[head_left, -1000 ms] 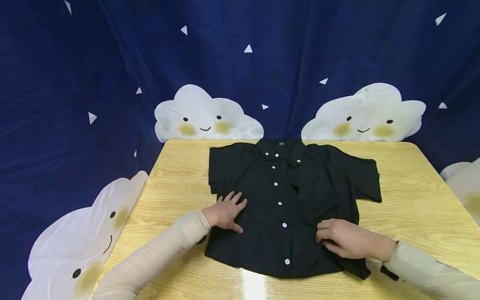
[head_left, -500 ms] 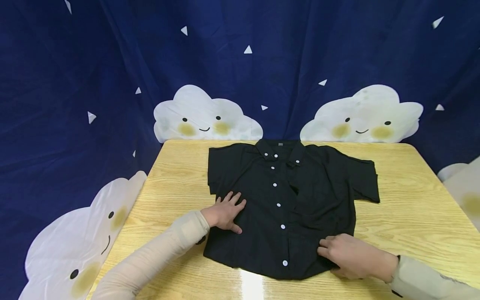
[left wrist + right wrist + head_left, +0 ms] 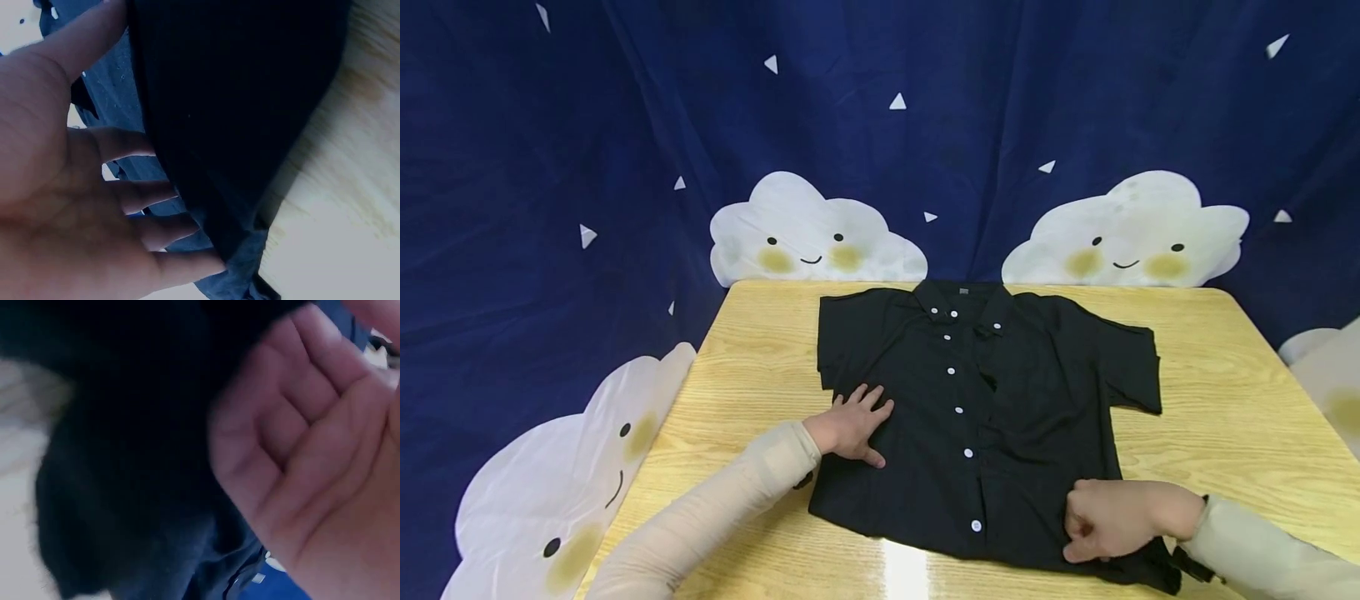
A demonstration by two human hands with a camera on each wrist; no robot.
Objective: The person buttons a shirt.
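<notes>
A black short-sleeved button-up shirt (image 3: 1037,400) lies front up on the table, its collar toward the far edge. White buttons run down its placket, and a small gap shows beside them at chest height. My left hand (image 3: 848,425) rests on the shirt's left side with fingers spread; in the left wrist view the palm and fingers (image 3: 156,197) lie against dark cloth. At the lower right, near the hem, my right hand (image 3: 1108,517) has its fingers curled and pinches the fabric. The right wrist view shows the curled fingers (image 3: 275,419) beside the cloth, fingertips partly hidden.
The light wooden table (image 3: 745,350) extends on both sides of the shirt. Behind it hangs a dark blue curtain (image 3: 970,125) with white triangles and smiling clouds (image 3: 812,225). A bright reflection lies at the near edge.
My right hand has moved down and slightly right, and the shirt's lower right hem now stretches further out toward the near right. My left hand stays in place.
</notes>
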